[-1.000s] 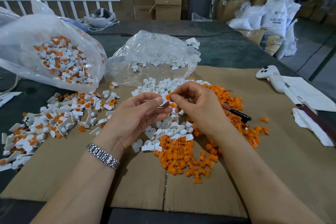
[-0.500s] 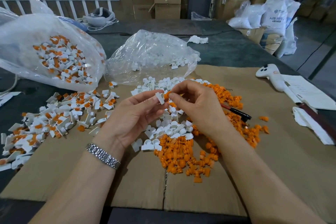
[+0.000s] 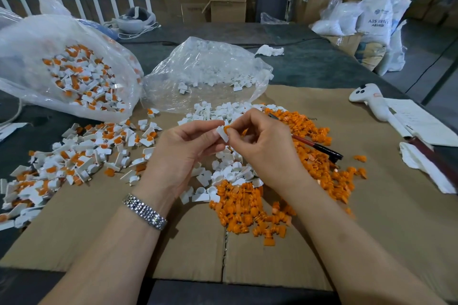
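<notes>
Left hand pinching white clip, right hand pinching orange plug, wrists raised

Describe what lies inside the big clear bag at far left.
Inside the clear bag lie white pieces with orange plugs fitted, in a loose heap. What lies under the heap or behind the hazy film cannot be seen.

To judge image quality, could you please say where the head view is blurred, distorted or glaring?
Head view: sharp at the held white piece; smeared at the sacks, upper right; wide-angle bending towards the edges; glare on the left clear bag.
</notes>
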`<state>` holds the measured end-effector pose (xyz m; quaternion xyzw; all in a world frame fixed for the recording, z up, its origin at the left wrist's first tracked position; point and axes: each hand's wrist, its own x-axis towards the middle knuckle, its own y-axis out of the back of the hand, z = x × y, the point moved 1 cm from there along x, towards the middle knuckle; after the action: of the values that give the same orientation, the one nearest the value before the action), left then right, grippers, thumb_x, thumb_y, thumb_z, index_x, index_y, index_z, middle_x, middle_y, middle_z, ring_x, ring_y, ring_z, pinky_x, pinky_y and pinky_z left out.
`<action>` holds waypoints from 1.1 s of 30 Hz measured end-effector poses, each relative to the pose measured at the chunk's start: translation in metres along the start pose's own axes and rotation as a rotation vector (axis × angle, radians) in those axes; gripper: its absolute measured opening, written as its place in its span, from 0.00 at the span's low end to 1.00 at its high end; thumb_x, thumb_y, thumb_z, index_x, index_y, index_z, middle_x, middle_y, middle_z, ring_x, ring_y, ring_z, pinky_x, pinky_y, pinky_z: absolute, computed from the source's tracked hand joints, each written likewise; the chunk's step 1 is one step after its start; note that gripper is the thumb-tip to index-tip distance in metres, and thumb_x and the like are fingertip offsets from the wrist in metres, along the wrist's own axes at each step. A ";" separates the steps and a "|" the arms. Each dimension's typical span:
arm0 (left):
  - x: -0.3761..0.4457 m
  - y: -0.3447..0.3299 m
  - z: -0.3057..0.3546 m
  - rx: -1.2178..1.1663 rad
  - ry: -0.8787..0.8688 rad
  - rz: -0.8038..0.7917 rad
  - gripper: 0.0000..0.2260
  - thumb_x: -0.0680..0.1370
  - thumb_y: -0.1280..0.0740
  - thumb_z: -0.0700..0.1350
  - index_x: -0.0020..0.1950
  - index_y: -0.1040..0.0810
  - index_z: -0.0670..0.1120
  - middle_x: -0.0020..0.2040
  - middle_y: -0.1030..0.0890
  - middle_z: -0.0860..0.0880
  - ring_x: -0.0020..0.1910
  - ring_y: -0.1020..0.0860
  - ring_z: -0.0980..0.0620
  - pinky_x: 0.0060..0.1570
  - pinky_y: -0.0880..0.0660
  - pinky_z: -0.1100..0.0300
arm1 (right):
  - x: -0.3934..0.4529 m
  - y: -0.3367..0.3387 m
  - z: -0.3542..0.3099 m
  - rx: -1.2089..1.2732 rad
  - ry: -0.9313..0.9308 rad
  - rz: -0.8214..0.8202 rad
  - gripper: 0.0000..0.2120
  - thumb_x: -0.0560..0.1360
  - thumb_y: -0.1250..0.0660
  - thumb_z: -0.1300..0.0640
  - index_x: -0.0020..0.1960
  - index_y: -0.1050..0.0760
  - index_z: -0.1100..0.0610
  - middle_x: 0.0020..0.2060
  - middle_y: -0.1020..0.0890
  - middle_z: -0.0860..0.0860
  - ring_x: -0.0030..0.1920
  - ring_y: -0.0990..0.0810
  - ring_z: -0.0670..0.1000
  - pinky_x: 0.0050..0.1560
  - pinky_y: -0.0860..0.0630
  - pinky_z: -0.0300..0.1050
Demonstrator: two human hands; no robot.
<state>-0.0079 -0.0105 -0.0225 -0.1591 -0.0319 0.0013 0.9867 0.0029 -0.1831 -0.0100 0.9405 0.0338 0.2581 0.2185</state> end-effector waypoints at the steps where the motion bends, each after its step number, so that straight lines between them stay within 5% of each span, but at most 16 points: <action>1: -0.001 0.000 0.000 0.073 -0.030 0.013 0.09 0.71 0.25 0.40 0.51 0.11 0.45 0.46 0.12 0.42 0.43 0.13 0.47 0.49 0.17 0.60 | 0.000 0.000 0.000 -0.002 -0.014 -0.002 0.03 0.77 0.28 0.55 0.47 0.21 0.54 0.31 0.24 0.40 0.30 0.26 0.43 0.34 0.29 0.37; 7: -0.007 -0.002 0.002 0.385 -0.169 0.045 0.09 0.78 0.27 0.39 0.57 0.13 0.46 0.46 0.12 0.50 0.44 0.13 0.52 0.45 0.20 0.68 | 0.002 0.003 0.003 -0.034 -0.036 -0.058 0.03 0.77 0.28 0.56 0.48 0.20 0.55 0.27 0.25 0.34 0.27 0.29 0.42 0.32 0.34 0.32; 13: -0.006 -0.004 0.002 0.184 -0.079 0.028 0.12 0.74 0.26 0.41 0.58 0.15 0.46 0.48 0.12 0.44 0.46 0.13 0.44 0.52 0.16 0.56 | 0.001 0.004 0.000 -0.047 -0.007 -0.024 0.02 0.77 0.28 0.56 0.48 0.20 0.53 0.30 0.24 0.38 0.30 0.27 0.43 0.34 0.29 0.34; 17: -0.003 -0.003 -0.001 0.064 -0.036 0.033 0.05 0.77 0.26 0.42 0.51 0.12 0.45 0.46 0.13 0.43 0.46 0.13 0.44 0.56 0.17 0.50 | 0.002 0.000 0.001 -0.027 -0.044 0.054 0.03 0.76 0.28 0.55 0.44 0.21 0.51 0.31 0.22 0.34 0.30 0.26 0.43 0.34 0.26 0.38; 22: -0.003 -0.006 -0.001 0.096 -0.065 0.002 0.12 0.73 0.22 0.42 0.55 0.13 0.43 0.51 0.13 0.40 0.52 0.13 0.42 0.53 0.18 0.57 | 0.004 0.000 0.003 0.034 -0.105 0.052 0.04 0.76 0.27 0.53 0.45 0.18 0.52 0.28 0.22 0.38 0.27 0.27 0.42 0.31 0.30 0.35; 28: 0.000 -0.002 -0.002 0.047 -0.027 0.086 0.10 0.70 0.22 0.41 0.51 0.12 0.43 0.48 0.13 0.38 0.47 0.13 0.43 0.48 0.18 0.60 | 0.003 0.004 -0.002 0.130 -0.165 -0.024 0.07 0.78 0.29 0.54 0.50 0.16 0.58 0.35 0.15 0.48 0.27 0.23 0.43 0.32 0.25 0.37; 33: -0.002 -0.002 0.000 0.072 -0.024 0.063 0.10 0.69 0.21 0.42 0.48 0.12 0.44 0.47 0.13 0.39 0.46 0.13 0.41 0.44 0.18 0.60 | 0.004 0.006 -0.003 0.179 -0.223 -0.045 0.08 0.80 0.31 0.56 0.53 0.16 0.59 0.31 0.17 0.45 0.27 0.23 0.44 0.31 0.22 0.41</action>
<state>-0.0097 -0.0127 -0.0217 -0.1242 -0.0384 0.0357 0.9909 0.0044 -0.1866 -0.0035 0.9781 0.0533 0.1429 0.1417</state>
